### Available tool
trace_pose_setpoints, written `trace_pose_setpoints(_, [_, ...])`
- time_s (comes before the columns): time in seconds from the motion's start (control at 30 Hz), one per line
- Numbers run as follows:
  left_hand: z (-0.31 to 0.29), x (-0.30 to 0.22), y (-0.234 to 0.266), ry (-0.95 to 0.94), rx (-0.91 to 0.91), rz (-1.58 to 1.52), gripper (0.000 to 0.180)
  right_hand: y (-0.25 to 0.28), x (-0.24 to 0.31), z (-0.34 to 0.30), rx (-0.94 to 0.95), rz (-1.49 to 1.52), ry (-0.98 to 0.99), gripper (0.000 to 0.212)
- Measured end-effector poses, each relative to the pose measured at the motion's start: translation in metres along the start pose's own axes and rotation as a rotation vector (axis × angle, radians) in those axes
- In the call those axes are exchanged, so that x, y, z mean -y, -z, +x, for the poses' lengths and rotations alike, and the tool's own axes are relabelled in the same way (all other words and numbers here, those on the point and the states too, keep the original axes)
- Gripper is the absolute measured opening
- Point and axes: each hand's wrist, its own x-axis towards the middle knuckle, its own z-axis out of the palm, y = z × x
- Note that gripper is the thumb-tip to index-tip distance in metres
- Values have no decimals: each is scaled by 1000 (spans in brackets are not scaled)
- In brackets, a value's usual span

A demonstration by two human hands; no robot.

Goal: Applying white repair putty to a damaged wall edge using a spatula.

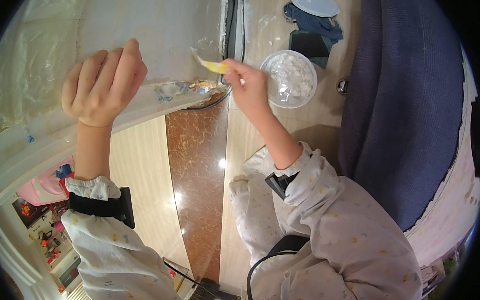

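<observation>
My right hand (248, 87) pinches a small yellow scraper (213, 66) whose pale, whitish end points up and left toward the wall's corner. My left hand (103, 84) is closed into a fist, its back toward me, in front of the pale wall (155, 32). Its fingertips are hidden, and no object shows in it. Just right of my right hand stands a round white tub (314, 89) with lumpy white paste (290, 76) inside. Rough, chipped patches (201, 87) mark the wall's lower edge beside the scraper.
A white lid (315, 2) lies on dark cloth (320, 27) behind the tub. Dark blue ribbed fabric (394, 98) lines the right side. A metal door stop (342, 86) sits on the floor nearby. Black cable (242, 19) runs along the wall corner; a brown marble strip (198, 174) crosses the floor.
</observation>
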Motion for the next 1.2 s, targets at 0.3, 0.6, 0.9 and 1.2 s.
trace_pose_setpoints(0.3, [-2, 2, 2, -58, 91, 26, 15, 0, -9, 45, -164, -418, -64, 16])
trace_pose_setpoints(0.6, [1, 1, 2, -55, 60, 28, 15, -7, -34, 60, -15, 12, -294, 17])
trace_pose_setpoints(0.9, [0, 2, 1, -49, 64, 14, 16, 7, -14, 45, 123, 266, -322, 22])
trace_pose_setpoints(1.2, [0, 1, 0, -33, 30, -26, 10, 24, 0, 46, -130, 77, -56, 18])
